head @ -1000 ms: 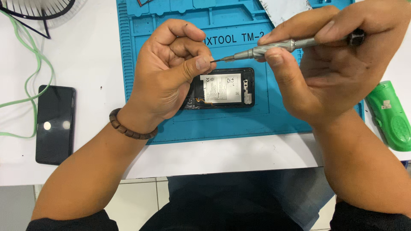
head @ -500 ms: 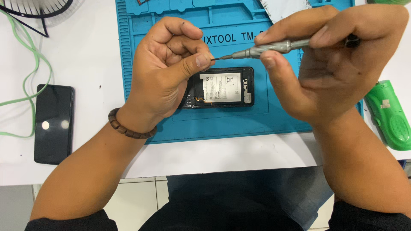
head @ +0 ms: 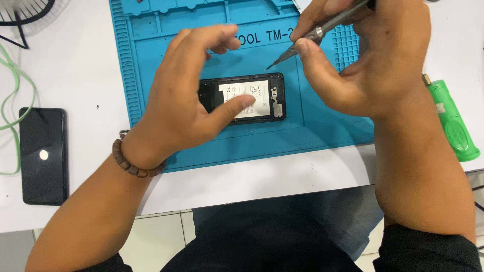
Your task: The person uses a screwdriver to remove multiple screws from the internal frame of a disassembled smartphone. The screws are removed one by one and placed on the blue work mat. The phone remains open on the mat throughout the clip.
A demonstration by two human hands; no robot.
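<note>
At the left of the frame a black phone [head: 43, 155] lies on the white table [head: 75, 75]. My left hand [head: 189, 100] is open over the opened phone [head: 244, 98] in the middle, on the blue mat [head: 151, 65]. My right hand [head: 368, 55] pinches a thin grey screwdriver [head: 315, 35] at the top. A green tool [head: 451, 121] lies far right.

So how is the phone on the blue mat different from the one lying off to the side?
The opened phone lies crosswise on the blue mat with its back off, showing a white-labelled battery; the black phone lies lengthwise on the white table, closed, a dark glossy surface up. The left hand hovers over the opened phone, thumb on the battery; nothing touches the black phone. Both are dark slabs lying flat.
</note>
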